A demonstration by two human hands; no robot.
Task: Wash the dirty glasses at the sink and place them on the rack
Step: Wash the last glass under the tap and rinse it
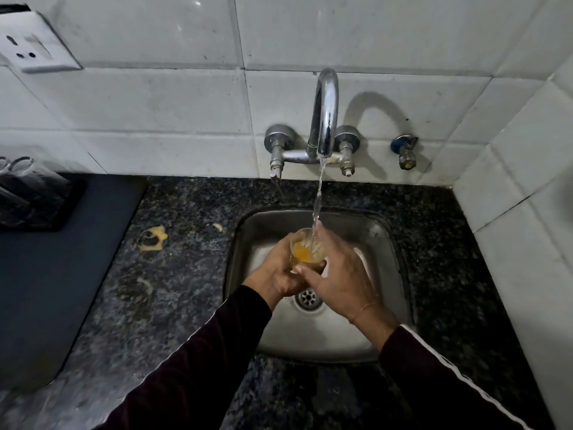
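Both hands clamp one glass [305,248]: the left hand [276,271] wraps its side, the right hand [338,274] grips opposite. It holds orange residue under the tap [324,116] stream, above the sink [384,243] set in the worktop [173,274].

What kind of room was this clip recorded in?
Most likely a home kitchen: a steel sink set in a dark speckled stone counter, a wall tap running on white tiles, and both hands holding a glass with orange residue under the water.
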